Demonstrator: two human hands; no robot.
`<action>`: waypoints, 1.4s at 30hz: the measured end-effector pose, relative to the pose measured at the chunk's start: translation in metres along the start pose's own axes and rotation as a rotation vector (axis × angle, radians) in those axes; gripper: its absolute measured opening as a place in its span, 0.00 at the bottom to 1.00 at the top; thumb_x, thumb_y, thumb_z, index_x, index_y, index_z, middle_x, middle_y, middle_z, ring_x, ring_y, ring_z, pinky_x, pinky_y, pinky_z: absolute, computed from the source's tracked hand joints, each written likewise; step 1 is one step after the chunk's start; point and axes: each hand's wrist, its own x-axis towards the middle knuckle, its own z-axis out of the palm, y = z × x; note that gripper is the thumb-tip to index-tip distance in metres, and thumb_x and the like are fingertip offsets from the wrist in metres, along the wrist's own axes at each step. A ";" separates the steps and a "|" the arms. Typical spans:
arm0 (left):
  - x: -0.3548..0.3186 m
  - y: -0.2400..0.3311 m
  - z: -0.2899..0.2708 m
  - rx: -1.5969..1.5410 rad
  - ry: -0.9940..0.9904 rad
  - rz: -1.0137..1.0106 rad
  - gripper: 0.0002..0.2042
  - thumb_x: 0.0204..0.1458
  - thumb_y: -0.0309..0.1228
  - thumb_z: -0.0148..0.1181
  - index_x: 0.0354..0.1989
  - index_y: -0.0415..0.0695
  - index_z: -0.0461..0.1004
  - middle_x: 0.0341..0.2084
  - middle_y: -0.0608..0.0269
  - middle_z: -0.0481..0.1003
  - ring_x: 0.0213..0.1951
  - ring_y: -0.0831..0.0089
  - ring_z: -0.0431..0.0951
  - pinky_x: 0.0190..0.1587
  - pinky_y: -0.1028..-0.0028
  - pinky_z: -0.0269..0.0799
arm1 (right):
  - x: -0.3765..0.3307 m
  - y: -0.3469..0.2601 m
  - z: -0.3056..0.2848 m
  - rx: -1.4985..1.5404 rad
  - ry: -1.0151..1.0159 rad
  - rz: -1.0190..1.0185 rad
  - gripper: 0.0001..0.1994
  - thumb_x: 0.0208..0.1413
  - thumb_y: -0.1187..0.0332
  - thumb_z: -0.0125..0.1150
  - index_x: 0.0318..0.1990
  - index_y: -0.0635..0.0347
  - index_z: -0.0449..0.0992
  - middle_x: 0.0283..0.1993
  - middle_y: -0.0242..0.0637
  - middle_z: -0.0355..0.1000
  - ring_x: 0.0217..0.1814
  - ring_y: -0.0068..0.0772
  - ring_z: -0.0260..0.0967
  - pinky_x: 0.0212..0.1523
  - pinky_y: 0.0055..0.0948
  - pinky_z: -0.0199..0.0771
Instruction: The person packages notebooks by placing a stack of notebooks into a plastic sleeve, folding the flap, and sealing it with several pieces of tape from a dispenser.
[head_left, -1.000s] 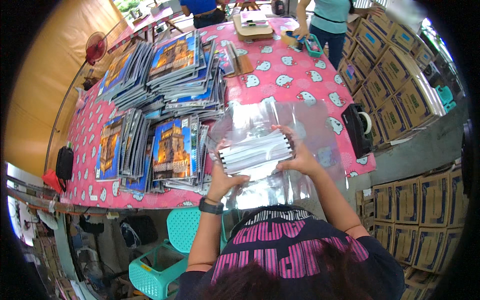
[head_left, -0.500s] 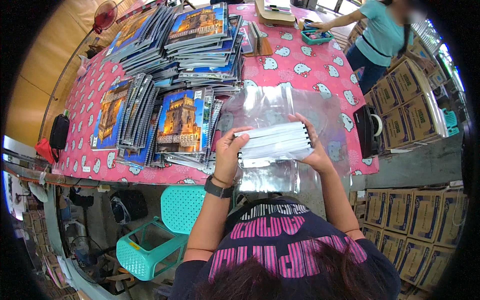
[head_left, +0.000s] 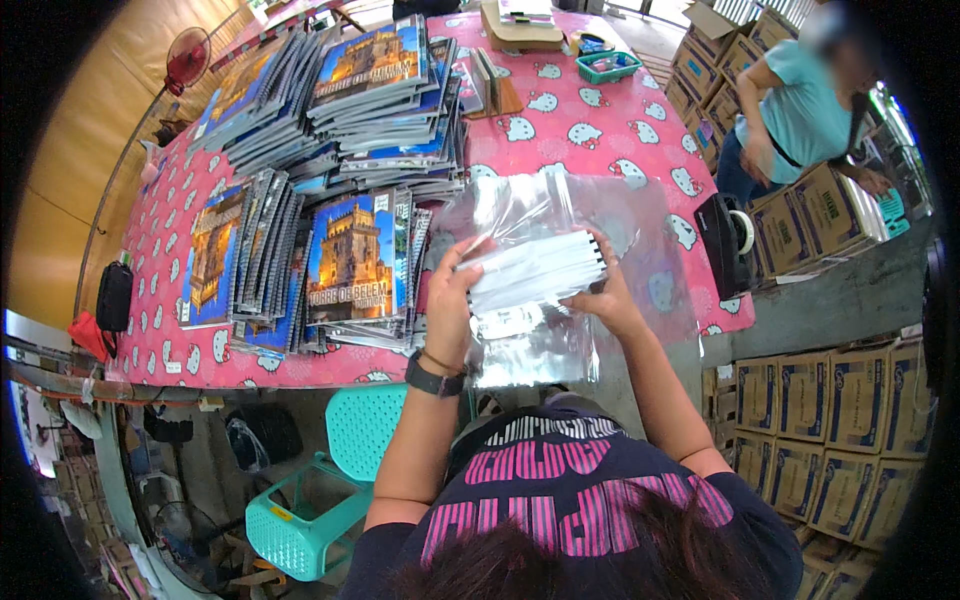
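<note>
Between my hands is a bundle of white-paged pads (head_left: 535, 270), page edges showing, with black toothed binding along its right end. My left hand (head_left: 455, 290) is closed round the left end, thumb on top. My right hand (head_left: 607, 300) grips the right end, its thumb at the near lower corner. A large clear plastic sheet or bag (head_left: 645, 240) spreads beneath and around the bundle; I cannot tell whether the pads are inside it. Just left of my left hand stands a stack of spiral notebooks (head_left: 350, 255) with a castle-tower photo on the cover.
More notebook piles (head_left: 370, 65) fill the table's left and far side. A green basket (head_left: 608, 67) sits far right, a black case (head_left: 722, 245) at the right edge. Green stools (head_left: 290, 530) stand below. Cartons (head_left: 810, 400) are stacked right, near a person in a light-blue shirt (head_left: 800, 110).
My right thumb has come down onto the bundle's near corner, and the bundle sits slightly farther left in view. The other person's hand has left the green basket, and the person has turned from the table.
</note>
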 end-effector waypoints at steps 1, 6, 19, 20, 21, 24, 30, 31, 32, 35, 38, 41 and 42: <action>0.004 0.004 0.000 0.013 0.002 0.003 0.18 0.48 0.25 0.47 0.50 0.36 0.68 0.45 0.57 0.72 0.47 0.73 0.69 0.54 0.75 0.61 | 0.001 0.003 -0.001 -0.013 0.017 0.022 0.44 0.32 0.75 0.72 0.61 0.58 0.53 0.54 0.36 0.62 0.57 0.31 0.58 0.58 0.32 0.57; 0.011 0.000 -0.019 -0.026 0.012 -0.021 0.23 0.49 0.25 0.48 0.56 0.35 0.61 0.53 0.50 0.67 0.51 0.65 0.70 0.54 0.70 0.66 | 0.004 -0.011 0.006 -0.062 -0.006 0.057 0.44 0.33 0.73 0.74 0.61 0.59 0.53 0.52 0.36 0.63 0.55 0.30 0.60 0.56 0.31 0.61; 0.008 -0.012 -0.004 0.059 -0.052 0.031 0.27 0.48 0.26 0.53 0.59 0.40 0.58 0.53 0.55 0.65 0.56 0.68 0.64 0.59 0.70 0.56 | -0.003 0.040 -0.035 0.024 0.020 0.316 0.47 0.34 0.76 0.72 0.64 0.57 0.49 0.52 0.37 0.63 0.52 0.30 0.63 0.53 0.28 0.63; 0.007 -0.008 0.006 0.141 -0.115 0.009 0.27 0.48 0.27 0.54 0.59 0.40 0.58 0.54 0.55 0.64 0.56 0.68 0.63 0.60 0.71 0.54 | -0.003 0.028 -0.045 0.006 -0.017 0.304 0.47 0.35 0.76 0.72 0.64 0.56 0.48 0.53 0.38 0.63 0.52 0.30 0.63 0.53 0.28 0.64; 0.008 -0.014 0.009 0.108 -0.089 0.042 0.26 0.51 0.29 0.49 0.60 0.40 0.57 0.57 0.53 0.61 0.60 0.67 0.59 0.63 0.69 0.49 | -0.001 0.027 -0.045 0.010 -0.026 0.261 0.48 0.34 0.76 0.72 0.64 0.56 0.48 0.53 0.38 0.63 0.52 0.30 0.63 0.53 0.28 0.64; 0.002 -0.020 -0.013 -0.033 0.068 0.167 0.28 0.54 0.35 0.49 0.63 0.41 0.51 0.60 0.53 0.56 0.61 0.64 0.56 0.64 0.68 0.46 | 0.002 0.010 -0.030 -0.033 -0.010 -0.049 0.48 0.31 0.76 0.72 0.64 0.55 0.50 0.53 0.37 0.63 0.54 0.30 0.62 0.55 0.31 0.63; -0.025 -0.048 0.006 0.150 0.020 0.157 0.47 0.37 0.24 0.71 0.63 0.39 0.42 0.56 0.52 0.57 0.59 0.66 0.56 0.61 0.66 0.54 | 0.008 -0.026 -0.011 -0.092 -0.010 0.080 0.47 0.27 0.66 0.76 0.61 0.56 0.55 0.55 0.36 0.61 0.58 0.34 0.58 0.60 0.34 0.56; -0.027 -0.043 0.004 0.195 0.017 0.142 0.46 0.36 0.24 0.71 0.62 0.38 0.44 0.53 0.55 0.59 0.56 0.66 0.61 0.57 0.69 0.60 | 0.004 -0.028 -0.005 -0.071 0.015 0.007 0.47 0.27 0.66 0.76 0.60 0.56 0.55 0.55 0.36 0.60 0.59 0.34 0.57 0.60 0.34 0.56; -0.028 -0.031 0.007 0.239 -0.003 0.210 0.46 0.36 0.24 0.72 0.62 0.38 0.45 0.53 0.55 0.59 0.55 0.66 0.62 0.57 0.69 0.60 | -0.001 -0.030 0.000 -0.052 0.043 -0.077 0.47 0.27 0.66 0.76 0.60 0.57 0.56 0.55 0.36 0.60 0.59 0.34 0.57 0.60 0.34 0.56; -0.035 -0.014 -0.008 0.384 -0.049 0.130 0.48 0.33 0.26 0.72 0.63 0.37 0.45 0.55 0.54 0.58 0.57 0.67 0.61 0.59 0.70 0.57 | -0.013 -0.018 0.003 -0.035 0.040 -0.079 0.47 0.28 0.68 0.74 0.61 0.60 0.55 0.56 0.37 0.59 0.61 0.33 0.55 0.60 0.34 0.55; -0.043 -0.026 -0.049 0.046 -0.091 0.087 0.45 0.37 0.27 0.64 0.65 0.37 0.44 0.59 0.52 0.57 0.59 0.65 0.61 0.63 0.69 0.51 | -0.007 -0.007 0.004 0.005 -0.085 -0.089 0.44 0.34 0.68 0.68 0.63 0.62 0.53 0.61 0.42 0.58 0.64 0.33 0.52 0.62 0.36 0.52; -0.038 -0.003 -0.049 -0.251 0.025 0.092 0.31 0.47 0.32 0.52 0.60 0.31 0.55 0.55 0.53 0.64 0.58 0.66 0.63 0.61 0.70 0.55 | -0.006 -0.014 -0.009 0.404 -0.197 -0.072 0.40 0.38 0.64 0.62 0.62 0.66 0.53 0.63 0.46 0.55 0.65 0.34 0.51 0.62 0.35 0.50; -0.032 -0.003 -0.050 -0.210 0.049 0.062 0.26 0.50 0.32 0.51 0.57 0.32 0.59 0.52 0.54 0.66 0.55 0.69 0.66 0.59 0.71 0.58 | -0.003 -0.012 -0.008 0.534 -0.173 -0.086 0.35 0.41 0.65 0.55 0.60 0.69 0.57 0.62 0.47 0.58 0.64 0.34 0.54 0.62 0.32 0.51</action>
